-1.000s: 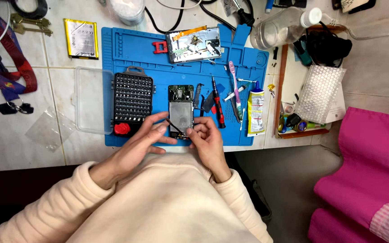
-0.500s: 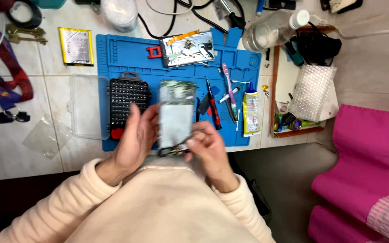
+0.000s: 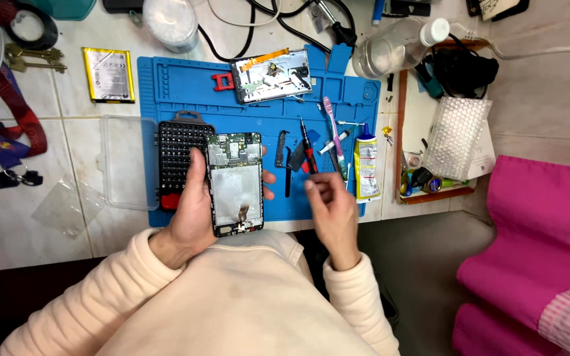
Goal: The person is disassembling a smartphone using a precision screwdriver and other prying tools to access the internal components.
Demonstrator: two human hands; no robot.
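Beside a white glue tube (image 3: pixel 366 165), left hand (image 3: pixel 192 211) grips opened phone (image 3: pixel 234 181).

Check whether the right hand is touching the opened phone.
Apart. The head view shows blue mat between the right hand and the opened phone, which only the left hand grips.

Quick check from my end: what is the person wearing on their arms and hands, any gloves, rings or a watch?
Both arms are covered by the long sleeves of a cream, ribbed knit sweater, with cuffs ending at the wrists. The left hand and the right hand are bare: no gloves. No ring, watch or wrist strap shows in the head view, though the cuffs could hide something at the wrists.
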